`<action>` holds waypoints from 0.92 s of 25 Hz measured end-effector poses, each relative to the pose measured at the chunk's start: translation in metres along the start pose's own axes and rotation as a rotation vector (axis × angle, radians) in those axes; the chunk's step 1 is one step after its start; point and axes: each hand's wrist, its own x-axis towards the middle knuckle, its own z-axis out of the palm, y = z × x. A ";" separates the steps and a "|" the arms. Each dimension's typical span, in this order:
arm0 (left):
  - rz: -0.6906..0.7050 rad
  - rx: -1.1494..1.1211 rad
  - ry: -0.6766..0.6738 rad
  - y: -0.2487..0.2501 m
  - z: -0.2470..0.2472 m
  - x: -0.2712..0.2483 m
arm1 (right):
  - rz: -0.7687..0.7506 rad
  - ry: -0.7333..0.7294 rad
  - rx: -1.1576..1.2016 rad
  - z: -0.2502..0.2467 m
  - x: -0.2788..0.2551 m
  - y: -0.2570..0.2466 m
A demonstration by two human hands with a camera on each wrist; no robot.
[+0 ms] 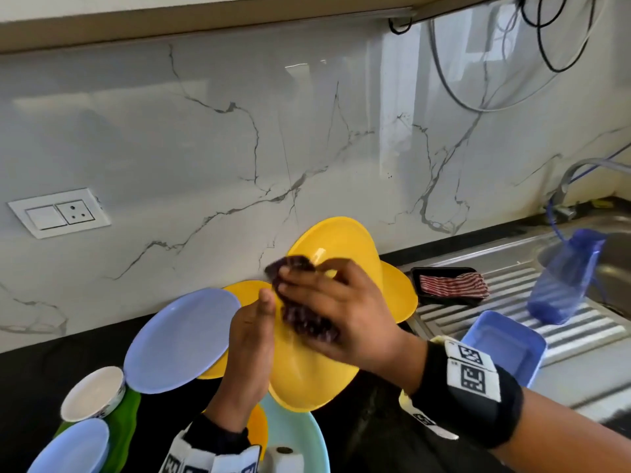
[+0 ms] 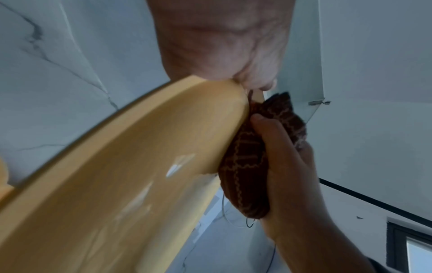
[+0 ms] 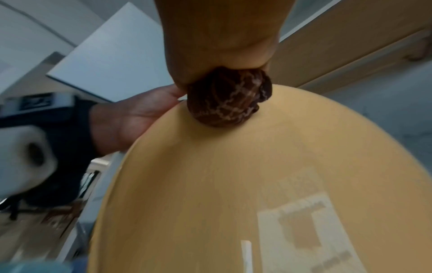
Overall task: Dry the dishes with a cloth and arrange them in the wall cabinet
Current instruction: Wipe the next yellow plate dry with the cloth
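Left hand grip pinching tilted yellow plate, right hand clutching bunched dark cloth against it

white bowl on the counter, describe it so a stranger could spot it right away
On the black counter, look below the wall socket, far left. The white bowl sits tilted beside a lilac plate, the only white dish there.

My left hand grips the rim of the yellow plate, which is tilted on edge. My right hand presses a bunched dark brown patterned cloth against the plate's far face near the rim. A marbled wall is behind.
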 end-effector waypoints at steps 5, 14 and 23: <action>0.162 0.175 0.029 0.021 0.014 -0.010 | 0.711 0.315 0.320 -0.021 0.016 0.034; 0.617 0.263 -0.262 0.010 0.048 -0.007 | 1.796 0.205 1.676 0.016 -0.032 0.037; 0.855 0.835 -0.260 -0.025 0.020 0.041 | 1.543 -0.056 1.911 -0.025 -0.009 0.028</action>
